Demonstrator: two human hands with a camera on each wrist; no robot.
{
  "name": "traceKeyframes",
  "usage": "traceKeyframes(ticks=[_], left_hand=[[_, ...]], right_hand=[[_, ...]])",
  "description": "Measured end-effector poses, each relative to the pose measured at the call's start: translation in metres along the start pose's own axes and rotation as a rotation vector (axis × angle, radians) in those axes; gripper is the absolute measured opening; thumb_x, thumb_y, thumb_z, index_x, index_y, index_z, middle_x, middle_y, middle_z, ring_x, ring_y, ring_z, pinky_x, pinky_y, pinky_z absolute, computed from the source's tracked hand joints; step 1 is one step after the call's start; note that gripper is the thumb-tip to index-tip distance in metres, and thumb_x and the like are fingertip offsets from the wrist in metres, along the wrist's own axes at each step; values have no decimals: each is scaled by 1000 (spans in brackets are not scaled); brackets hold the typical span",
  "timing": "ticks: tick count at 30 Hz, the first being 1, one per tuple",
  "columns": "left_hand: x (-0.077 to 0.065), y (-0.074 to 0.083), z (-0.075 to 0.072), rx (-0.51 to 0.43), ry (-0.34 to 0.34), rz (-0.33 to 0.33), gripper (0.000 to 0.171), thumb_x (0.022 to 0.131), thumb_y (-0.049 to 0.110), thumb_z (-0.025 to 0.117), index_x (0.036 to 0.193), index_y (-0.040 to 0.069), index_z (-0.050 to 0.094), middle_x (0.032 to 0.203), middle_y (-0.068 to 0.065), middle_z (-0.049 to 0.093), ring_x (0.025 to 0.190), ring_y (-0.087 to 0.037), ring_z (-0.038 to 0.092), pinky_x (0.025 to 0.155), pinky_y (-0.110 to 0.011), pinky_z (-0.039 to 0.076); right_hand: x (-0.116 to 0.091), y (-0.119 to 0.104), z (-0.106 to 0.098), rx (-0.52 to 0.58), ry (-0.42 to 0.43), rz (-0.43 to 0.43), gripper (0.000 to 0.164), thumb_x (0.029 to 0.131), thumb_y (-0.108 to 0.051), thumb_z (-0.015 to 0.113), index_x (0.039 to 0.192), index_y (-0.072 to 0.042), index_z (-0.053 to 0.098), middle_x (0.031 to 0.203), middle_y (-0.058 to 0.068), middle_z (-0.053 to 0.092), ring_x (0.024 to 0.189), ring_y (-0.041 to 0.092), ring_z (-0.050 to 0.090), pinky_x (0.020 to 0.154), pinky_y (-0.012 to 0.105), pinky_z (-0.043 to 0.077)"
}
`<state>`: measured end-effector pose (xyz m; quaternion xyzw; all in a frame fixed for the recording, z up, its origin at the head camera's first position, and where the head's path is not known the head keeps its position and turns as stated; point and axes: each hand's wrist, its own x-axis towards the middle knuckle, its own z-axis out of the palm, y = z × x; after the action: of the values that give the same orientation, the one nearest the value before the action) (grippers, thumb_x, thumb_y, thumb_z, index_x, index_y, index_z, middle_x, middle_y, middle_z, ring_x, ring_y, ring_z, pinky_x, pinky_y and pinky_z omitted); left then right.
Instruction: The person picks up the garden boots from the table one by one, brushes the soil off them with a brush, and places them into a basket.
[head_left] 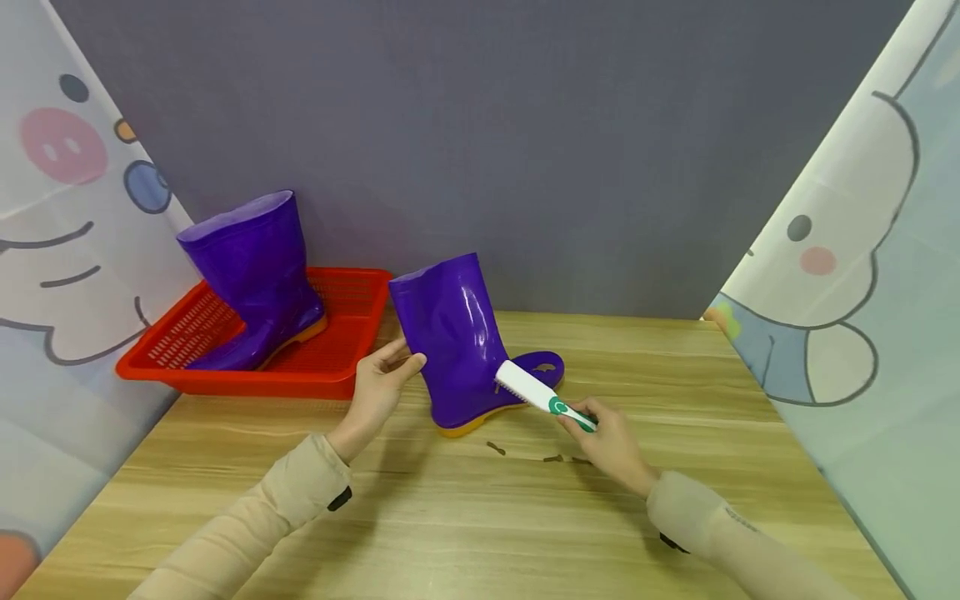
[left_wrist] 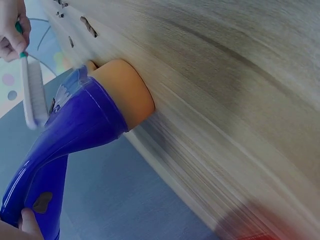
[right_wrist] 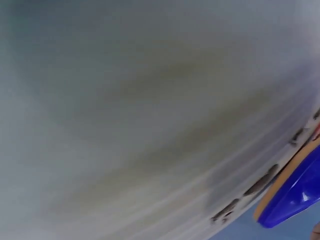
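A purple rubber boot [head_left: 446, 329] with a yellow-orange sole [left_wrist: 125, 92] stands on the table, its shaft leaning left and its toe pointing right. My left hand [head_left: 378, 390] holds the shaft from the left side, thumb on the near face. Close by that thumb, in the left wrist view, is a brown patch [left_wrist: 42, 202] on the boot. My right hand [head_left: 611, 442] grips the green handle of a white brush [head_left: 528, 386], whose bristles are against the boot near the ankle. More brown shows on top of the toe.
At the left, a red plastic basket [head_left: 247, 384] holds a second purple boot [head_left: 258, 271]. Several brown bits [head_left: 496, 448] lie on the wooden table [head_left: 480, 533] in front of the boot. A grey panel [head_left: 480, 150] rises behind, with printed cartoon sheets on both sides.
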<state>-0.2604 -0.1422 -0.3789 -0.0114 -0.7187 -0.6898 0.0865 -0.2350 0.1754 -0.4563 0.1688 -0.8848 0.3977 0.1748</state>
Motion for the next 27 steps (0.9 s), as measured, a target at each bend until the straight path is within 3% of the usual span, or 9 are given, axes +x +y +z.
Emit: traceKeyframes(ticks=[10,13,20,27], left_hand=[[1,-2,0,-16,-15,14,38,85,8,65,122,3,58,90,13,65,86,-3,61,79,-20,52],[2,-2,0,-17,-25,13,39,85,9,65,123,4,58,91,12,65,86,-3,61,80,-20,52],[0,-1,0,-15,-14,13,38,84,7,65,122,3,58,89,13,65,85,-2,61,79,-20,52],[0,1,1,11,1,15,38,84,7,65,121,3,59,93,7,67,84,0,61,78,-19,52]], right_hand=[[-9,7,-19,-27,-9,103,20,77,-12,73,91,1,66,74,4,66,50,0,46,40,19,39],[-4,1,-16,-44,-11,88,20,78,-16,73,92,-2,66,73,3,66,50,0,46,41,19,40],[3,-6,-3,-61,-8,-73,16,75,-11,75,86,-3,66,67,-1,63,47,-4,41,39,16,38],[-6,0,-12,-54,-19,21,14,75,-8,75,85,-3,66,65,-2,63,46,-2,43,38,16,36]])
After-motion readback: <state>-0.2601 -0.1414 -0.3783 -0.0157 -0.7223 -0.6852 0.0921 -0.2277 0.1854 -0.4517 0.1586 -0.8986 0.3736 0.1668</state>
